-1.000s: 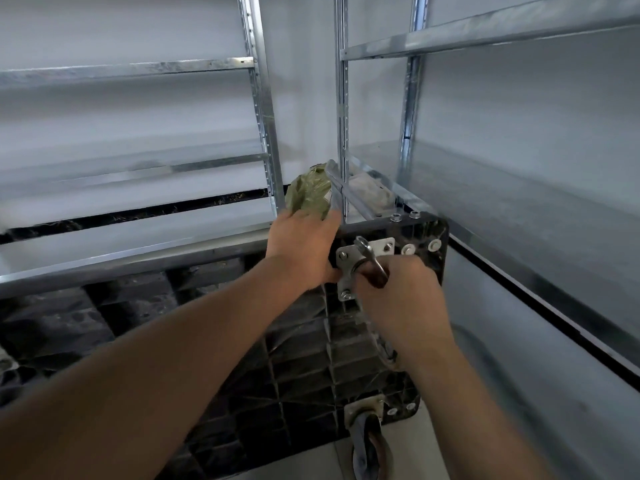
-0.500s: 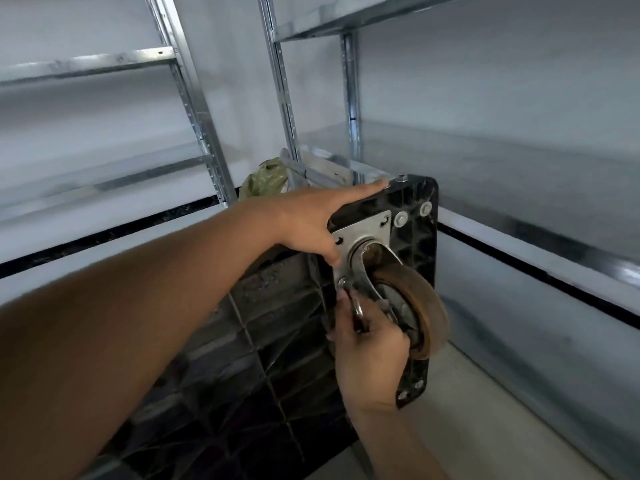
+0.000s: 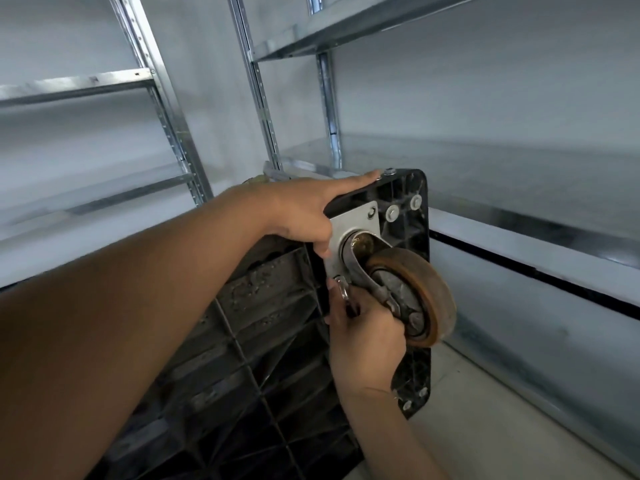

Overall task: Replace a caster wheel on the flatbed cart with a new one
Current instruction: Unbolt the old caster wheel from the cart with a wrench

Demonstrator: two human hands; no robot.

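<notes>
The left hand [image 3: 298,213] is lying open along the top edge of the flatbed cart [image 3: 263,341], which is standing on its side: the index finger is stretching straight toward a bolt at the corner while the thumb is pressing the mounting plate [image 3: 353,233]. The right hand [image 3: 367,337] is curling its fingers around a metal wrench [image 3: 343,289], holding it at the plate's lower corner. The caster wheel [image 3: 415,296], brown and worn, is sitting just right of those fingers, touching the palm. Metal shelving [image 3: 346,26] is surrounding both forearms.
</notes>
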